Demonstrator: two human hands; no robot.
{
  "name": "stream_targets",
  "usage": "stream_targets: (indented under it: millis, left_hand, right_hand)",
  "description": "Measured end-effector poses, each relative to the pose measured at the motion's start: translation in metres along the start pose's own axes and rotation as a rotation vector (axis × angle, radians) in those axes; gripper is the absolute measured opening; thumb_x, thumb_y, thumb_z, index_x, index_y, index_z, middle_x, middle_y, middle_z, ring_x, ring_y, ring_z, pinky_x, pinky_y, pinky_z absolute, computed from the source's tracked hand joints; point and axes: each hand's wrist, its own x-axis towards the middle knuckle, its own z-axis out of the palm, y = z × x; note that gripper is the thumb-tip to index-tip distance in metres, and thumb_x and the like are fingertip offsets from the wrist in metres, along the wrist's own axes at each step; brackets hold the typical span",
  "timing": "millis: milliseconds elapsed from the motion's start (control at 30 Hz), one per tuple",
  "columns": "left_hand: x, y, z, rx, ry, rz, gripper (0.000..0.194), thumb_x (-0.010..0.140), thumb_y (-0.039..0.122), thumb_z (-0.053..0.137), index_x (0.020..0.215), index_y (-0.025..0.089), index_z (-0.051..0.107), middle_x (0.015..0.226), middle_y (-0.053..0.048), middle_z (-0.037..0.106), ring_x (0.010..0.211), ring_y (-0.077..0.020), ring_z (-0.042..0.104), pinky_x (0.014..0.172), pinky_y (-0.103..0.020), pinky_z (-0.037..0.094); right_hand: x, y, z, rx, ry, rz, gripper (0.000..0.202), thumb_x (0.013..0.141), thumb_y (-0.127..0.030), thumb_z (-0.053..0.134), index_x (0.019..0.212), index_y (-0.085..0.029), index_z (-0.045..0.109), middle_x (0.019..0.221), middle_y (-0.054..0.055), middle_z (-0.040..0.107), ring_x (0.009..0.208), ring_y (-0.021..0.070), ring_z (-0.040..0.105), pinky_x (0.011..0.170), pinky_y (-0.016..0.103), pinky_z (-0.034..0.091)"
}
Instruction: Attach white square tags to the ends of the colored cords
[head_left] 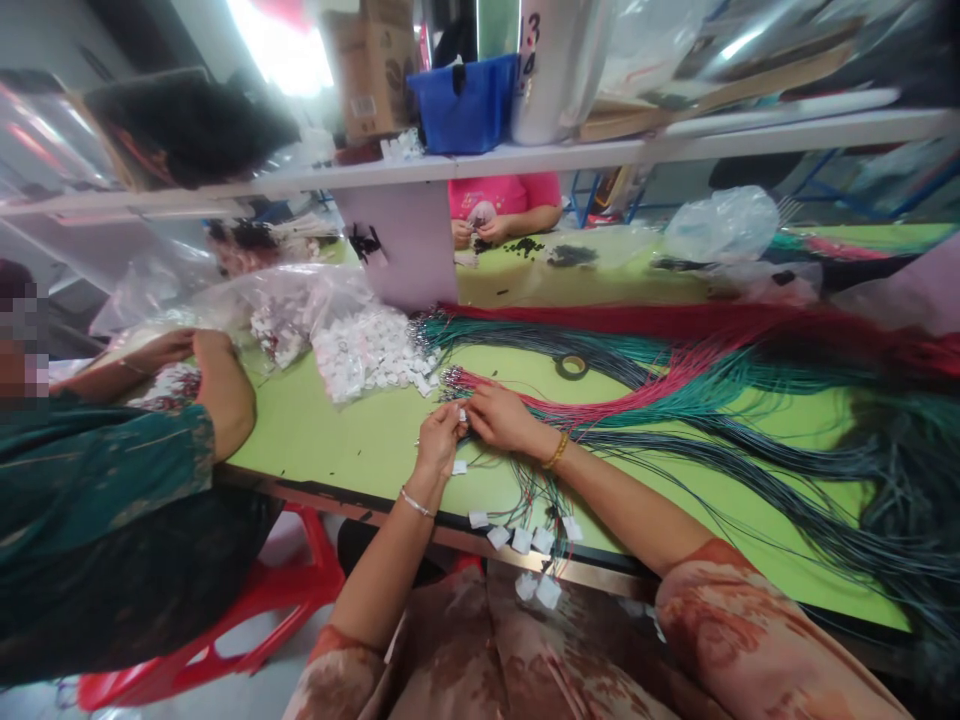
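Observation:
My left hand pinches a small white connector housing over the green tabletop. Close against it, my right hand has its fingers together at the same spot, by the tips of the red wires; what exactly it grips is too small to make out. Beside my hands lie the metal-tipped wire ends. Finished-looking wires with white connectors hang over the table's front edge, below my right wrist. Another white connector lies just under my left hand.
A clear bag of white connectors lies left of the wires. Long green and black wire bundles run right. A tape roll sits among them. One co-worker's arm rests at left; another person works opposite, below a shelf.

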Motion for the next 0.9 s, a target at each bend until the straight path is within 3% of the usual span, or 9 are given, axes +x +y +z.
stream_targets:
  millis: [167, 333, 433, 500, 567, 667, 733, 800, 900]
  left_hand:
    - [0.0, -0.001, 0.0, 0.017, 0.036, -0.02, 0.03, 0.064, 0.032, 0.079, 0.085, 0.012, 0.072, 0.07, -0.003, 0.065, 0.054, -0.0059, 0.05, 0.052, -0.02, 0.038]
    - [0.001, -0.003, -0.001, 0.115, 0.002, 0.036, 0.034, 0.065, 0.037, 0.078, 0.086, 0.01, 0.071, 0.059, 0.001, 0.058, 0.05, -0.0063, 0.044, 0.05, -0.021, 0.034]
    - [-0.013, 0.003, 0.005, 0.271, 0.067, 0.219, 0.029, 0.073, 0.038, 0.072, 0.089, 0.014, 0.071, 0.065, -0.002, 0.06, 0.057, -0.0106, 0.05, 0.055, -0.023, 0.039]
    - [-0.034, 0.006, 0.014, 0.409, 0.059, 0.451, 0.022, 0.078, 0.035, 0.068, 0.091, 0.019, 0.072, 0.085, -0.007, 0.066, 0.08, -0.0176, 0.059, 0.07, -0.028, 0.046]
    - [-0.063, 0.006, 0.024, 0.547, -0.207, 0.592, 0.013, 0.079, 0.031, 0.067, 0.085, 0.021, 0.072, 0.094, -0.011, 0.067, 0.095, -0.0225, 0.059, 0.083, -0.033, 0.046]
    - [-0.098, 0.0, 0.036, 0.743, -0.877, 0.648, 0.013, 0.08, 0.029, 0.065, 0.09, 0.024, 0.072, 0.091, -0.011, 0.068, 0.082, -0.0208, 0.061, 0.079, -0.033, 0.047]
    - [-0.102, -0.001, 0.036, 0.83, -1.031, 0.703, 0.021, 0.079, 0.03, 0.066, 0.099, 0.025, 0.071, 0.095, -0.011, 0.068, 0.083, -0.0213, 0.061, 0.079, -0.033, 0.047]
    - [-0.085, 0.005, 0.027, 0.915, -0.864, 0.77, 0.025, 0.082, 0.028, 0.062, 0.105, 0.025, 0.069, 0.1, -0.012, 0.067, 0.091, -0.0234, 0.06, 0.084, -0.035, 0.045]
    - [-0.03, 0.028, 0.0, 1.065, -0.361, 0.813, 0.028, 0.087, 0.019, 0.048, 0.105, 0.024, 0.068, 0.105, -0.013, 0.065, 0.102, -0.0266, 0.055, 0.092, -0.041, 0.041]
  right_hand:
    - [0.001, 0.003, -0.003, 0.098, -0.037, 0.017, 0.021, 0.088, -0.022, 0.047, 0.071, -0.016, 0.058, 0.074, 0.006, 0.061, 0.067, 0.0155, 0.048, 0.069, 0.028, 0.036]
    - [0.002, 0.001, -0.003, 0.111, -0.018, 0.075, 0.02, 0.085, -0.025, 0.051, 0.071, -0.015, 0.061, 0.073, 0.007, 0.063, 0.064, 0.0147, 0.048, 0.063, 0.026, 0.033]
    - [0.003, 0.009, -0.01, 0.296, -0.051, 0.09, 0.028, 0.089, -0.032, 0.048, 0.072, -0.015, 0.06, 0.067, 0.002, 0.06, 0.061, 0.0123, 0.046, 0.06, 0.024, 0.032]
    - [0.004, 0.015, -0.015, 0.466, -0.096, 0.14, 0.034, 0.091, -0.039, 0.044, 0.073, -0.014, 0.06, 0.063, 0.0, 0.058, 0.058, 0.0108, 0.045, 0.058, 0.023, 0.032]
    - [0.005, 0.019, -0.017, 0.56, -0.169, 0.152, 0.033, 0.09, -0.04, 0.047, 0.076, -0.014, 0.061, 0.067, -0.001, 0.06, 0.059, 0.0102, 0.046, 0.058, 0.022, 0.034]
    - [0.002, 0.017, -0.009, 0.404, -0.253, 0.111, 0.017, 0.081, -0.03, 0.06, 0.082, -0.014, 0.064, 0.079, 0.003, 0.065, 0.067, 0.0116, 0.051, 0.062, 0.022, 0.035]
    - [0.0, 0.013, 0.001, 0.223, -0.238, 0.109, 0.011, 0.078, -0.023, 0.063, 0.084, -0.014, 0.066, 0.084, 0.005, 0.065, 0.071, 0.0133, 0.052, 0.064, 0.023, 0.034]
    - [-0.003, 0.01, 0.009, 0.127, -0.208, 0.113, 0.009, 0.08, -0.021, 0.06, 0.084, -0.016, 0.066, 0.085, 0.006, 0.064, 0.073, 0.0144, 0.053, 0.064, 0.023, 0.033]
    - [-0.006, 0.01, 0.016, 0.107, -0.17, 0.123, 0.014, 0.085, -0.022, 0.053, 0.082, -0.017, 0.066, 0.084, 0.005, 0.065, 0.074, 0.0146, 0.053, 0.065, 0.023, 0.033]
